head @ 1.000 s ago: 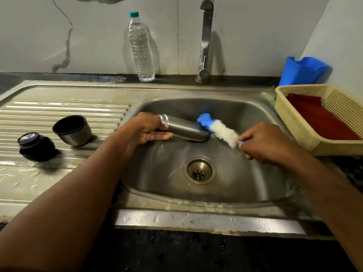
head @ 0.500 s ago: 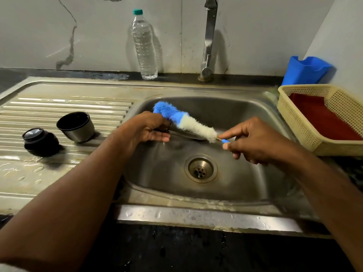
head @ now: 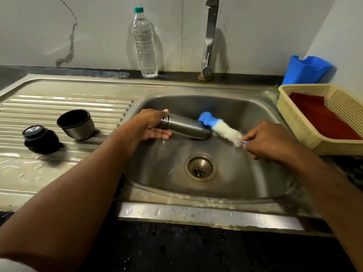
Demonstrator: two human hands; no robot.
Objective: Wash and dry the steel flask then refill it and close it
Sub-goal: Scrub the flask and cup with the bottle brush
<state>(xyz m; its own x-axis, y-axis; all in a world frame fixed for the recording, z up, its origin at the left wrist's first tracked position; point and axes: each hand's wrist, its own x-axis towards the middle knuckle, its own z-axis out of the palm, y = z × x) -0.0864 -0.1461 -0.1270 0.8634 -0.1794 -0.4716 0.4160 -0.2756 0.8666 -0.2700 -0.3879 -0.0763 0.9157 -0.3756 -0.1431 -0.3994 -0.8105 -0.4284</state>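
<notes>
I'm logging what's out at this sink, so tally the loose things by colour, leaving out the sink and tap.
Steel: 2, the flask and the cup
Black: 1, the stopper
Clear: 1, the water bottle
Blue and white: 1, the brush
Blue: 1, the plastic holder
Cream: 1, the basket
Red: 1, the cloth
Total: 8
</notes>
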